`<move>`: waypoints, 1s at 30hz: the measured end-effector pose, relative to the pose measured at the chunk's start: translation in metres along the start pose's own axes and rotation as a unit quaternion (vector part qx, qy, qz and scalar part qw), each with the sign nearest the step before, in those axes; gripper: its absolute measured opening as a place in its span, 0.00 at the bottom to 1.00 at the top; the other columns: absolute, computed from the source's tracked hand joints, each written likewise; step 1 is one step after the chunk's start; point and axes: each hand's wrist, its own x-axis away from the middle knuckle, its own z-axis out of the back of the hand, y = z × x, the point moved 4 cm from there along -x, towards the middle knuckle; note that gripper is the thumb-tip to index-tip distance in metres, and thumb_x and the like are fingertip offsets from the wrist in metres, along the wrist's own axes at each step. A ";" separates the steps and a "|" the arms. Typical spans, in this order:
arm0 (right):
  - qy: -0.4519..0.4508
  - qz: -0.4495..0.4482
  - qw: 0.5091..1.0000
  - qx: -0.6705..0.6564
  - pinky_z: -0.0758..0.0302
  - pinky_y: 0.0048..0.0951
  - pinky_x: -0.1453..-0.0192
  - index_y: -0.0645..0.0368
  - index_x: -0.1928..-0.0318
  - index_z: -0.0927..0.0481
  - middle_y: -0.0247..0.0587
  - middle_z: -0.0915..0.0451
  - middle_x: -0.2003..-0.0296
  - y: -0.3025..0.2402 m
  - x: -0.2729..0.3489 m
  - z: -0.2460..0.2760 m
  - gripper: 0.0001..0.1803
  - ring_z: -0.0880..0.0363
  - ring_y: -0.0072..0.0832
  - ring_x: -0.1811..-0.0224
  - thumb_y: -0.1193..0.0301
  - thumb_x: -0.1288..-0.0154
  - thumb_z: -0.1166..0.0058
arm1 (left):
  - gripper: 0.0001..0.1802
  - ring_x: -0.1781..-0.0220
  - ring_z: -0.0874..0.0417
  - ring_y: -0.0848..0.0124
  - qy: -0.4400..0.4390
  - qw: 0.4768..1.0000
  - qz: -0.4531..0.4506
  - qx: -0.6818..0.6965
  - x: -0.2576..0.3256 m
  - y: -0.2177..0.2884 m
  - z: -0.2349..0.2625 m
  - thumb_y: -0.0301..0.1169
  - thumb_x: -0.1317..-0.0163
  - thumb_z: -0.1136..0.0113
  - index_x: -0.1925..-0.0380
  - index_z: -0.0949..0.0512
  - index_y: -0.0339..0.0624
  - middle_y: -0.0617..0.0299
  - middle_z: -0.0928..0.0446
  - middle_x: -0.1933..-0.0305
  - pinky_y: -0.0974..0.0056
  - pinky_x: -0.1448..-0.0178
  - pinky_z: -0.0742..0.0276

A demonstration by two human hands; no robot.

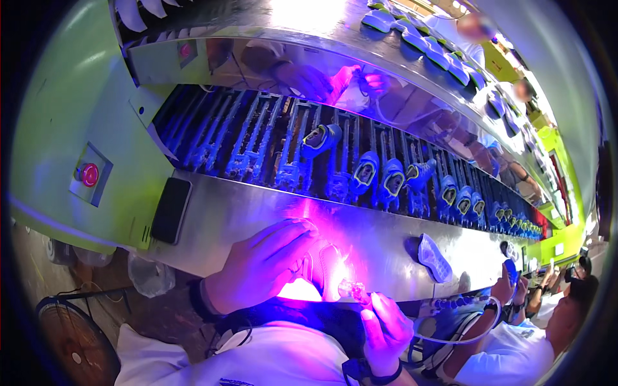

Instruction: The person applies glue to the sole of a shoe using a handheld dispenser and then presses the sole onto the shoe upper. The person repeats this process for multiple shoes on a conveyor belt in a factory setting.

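Observation:
My left hand (267, 260) is closed around a shoe (329, 269), which stands out under bright pink-violet light in front of me. Glare washes out much of the shoe's surface. In the fingers of my right hand (386, 329) is a small brush (353, 291), its glowing tip next to the side of the shoe. Dark bands circle both of my wrists. A loose pale blue sole (434, 258) lies on the metal ledge to the right.
Beyond the ledge (232, 206) runs a slatted conveyor (244, 138) carrying several shoes (365, 174). A black phone (172, 211) lies by the green machine housing with a red button (89, 174). More soles (425, 45) line the upper shelf. A co-worker (515, 347) sits at right; a fan (74, 341) stands lower left.

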 end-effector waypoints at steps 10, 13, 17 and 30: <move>-0.066 0.155 0.985 0.048 0.17 0.40 0.55 0.71 0.56 0.15 0.57 0.14 0.62 -0.006 -0.039 0.007 0.14 0.13 0.49 0.62 0.83 0.46 0.34 | 0.34 0.43 0.17 0.49 -0.112 0.991 0.060 0.040 0.002 0.001 0.021 0.38 0.38 0.35 0.33 0.27 0.37 0.48 0.20 0.41 0.50 0.39 0.19; -0.089 0.142 0.986 0.013 0.17 0.40 0.55 0.71 0.57 0.15 0.56 0.14 0.63 -0.001 -0.044 0.010 0.14 0.13 0.49 0.62 0.82 0.46 0.33 | 0.37 0.44 0.16 0.51 -0.153 0.979 0.066 0.113 0.002 0.002 0.026 0.37 0.42 0.29 0.33 0.27 0.36 0.47 0.19 0.42 0.50 0.40 0.18; -0.086 0.098 0.991 -0.037 0.18 0.38 0.54 0.72 0.56 0.15 0.56 0.13 0.62 0.002 -0.041 0.006 0.15 0.13 0.46 0.61 0.81 0.46 0.34 | 0.44 0.38 0.17 0.51 -0.217 0.944 0.112 0.221 0.011 -0.002 0.024 0.36 0.48 0.20 0.32 0.28 0.35 0.43 0.22 0.37 0.52 0.33 0.22; -0.048 -0.078 0.993 -0.076 0.19 0.28 0.54 0.72 0.47 0.16 0.49 0.11 0.61 0.007 -0.018 -0.031 0.17 0.12 0.28 0.62 0.80 0.37 0.39 | 0.44 0.42 0.16 0.54 -0.152 0.941 0.139 0.268 0.031 -0.004 0.007 0.41 0.49 0.18 0.38 0.26 0.25 0.42 0.20 0.41 0.55 0.37 0.21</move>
